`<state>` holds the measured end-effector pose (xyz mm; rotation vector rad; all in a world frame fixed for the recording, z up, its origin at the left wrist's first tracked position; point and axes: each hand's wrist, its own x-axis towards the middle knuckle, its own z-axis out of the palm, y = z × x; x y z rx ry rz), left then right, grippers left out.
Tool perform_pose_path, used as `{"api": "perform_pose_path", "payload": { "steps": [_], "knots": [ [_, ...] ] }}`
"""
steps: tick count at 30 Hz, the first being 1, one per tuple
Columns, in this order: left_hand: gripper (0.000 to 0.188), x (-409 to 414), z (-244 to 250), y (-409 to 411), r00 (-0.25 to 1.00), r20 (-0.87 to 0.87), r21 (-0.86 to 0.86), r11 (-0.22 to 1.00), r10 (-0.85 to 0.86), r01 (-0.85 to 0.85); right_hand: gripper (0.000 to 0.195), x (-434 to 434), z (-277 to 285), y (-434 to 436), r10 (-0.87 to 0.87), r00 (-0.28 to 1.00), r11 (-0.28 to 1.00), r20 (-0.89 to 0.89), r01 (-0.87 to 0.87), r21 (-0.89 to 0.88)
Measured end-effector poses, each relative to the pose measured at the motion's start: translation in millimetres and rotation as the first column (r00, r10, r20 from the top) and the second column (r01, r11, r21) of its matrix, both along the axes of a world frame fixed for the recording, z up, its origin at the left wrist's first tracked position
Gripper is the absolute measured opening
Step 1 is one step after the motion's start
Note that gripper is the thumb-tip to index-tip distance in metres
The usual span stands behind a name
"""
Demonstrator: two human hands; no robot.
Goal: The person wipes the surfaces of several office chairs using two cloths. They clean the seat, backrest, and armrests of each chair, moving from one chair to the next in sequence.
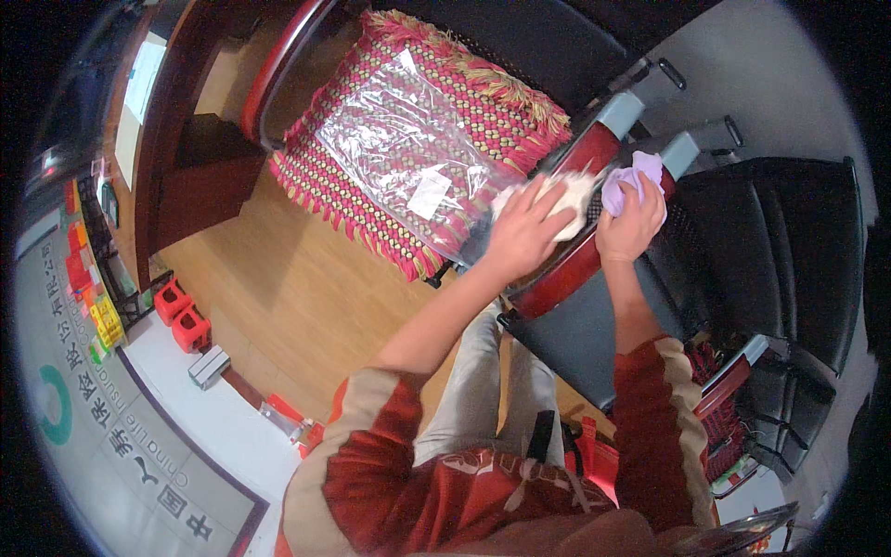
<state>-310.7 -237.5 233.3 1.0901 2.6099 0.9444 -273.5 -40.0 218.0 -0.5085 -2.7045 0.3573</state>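
Observation:
My left hand (525,230) lies over a cream-white cloth (574,202), fingers spread, pressing it on the near chair's armrest (592,153). This cloth looks blurred. Beside it, my right hand (632,226) grips a bunched lavender cloth (642,174) against the adjacent red wooden armrest (557,287) with a grey end cap (681,154). To the left of my hands, a pink-and-yellow woven cushion (515,94) with fringed edges covers a chair seat. On top of it rests a clear plastic bag (390,132) with a white label (429,191).
Black padded chairs (759,244) stand in a row at the right, by a grey wall (759,83). A wooden desk (202,181) is at upper left. Red plastic holders (189,327) and a stapler-like grey object (209,367) sit on a white counter (167,362) bearing printed writing.

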Motion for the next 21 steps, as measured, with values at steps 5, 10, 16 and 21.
{"api": "perform_pose_path", "payload": {
  "steps": [5,10,16,21],
  "knots": [
    [0.065,77,6,-81,0.992,0.059,-0.15,0.983,0.116,-0.106,0.039,2,-2,-3,-0.007,0.999,0.999,-0.041,0.006,-0.039],
    [0.071,128,-20,-108,0.944,0.092,-0.04,0.948,0.317,-0.315,0.033,2,-6,0,0.008,0.994,0.999,-0.112,-0.011,-0.03],
    [0.06,154,-2,-96,0.888,0.036,0.088,0.883,0.459,-0.46,0.035,47,-5,-26,0.071,0.993,0.989,-0.097,-0.083,-0.126],
    [0.054,144,22,-28,0.928,0.076,0.091,0.925,0.364,-0.37,0.031,162,-29,-73,0.152,0.979,0.882,-0.136,-0.197,-0.428]
  ]
}}
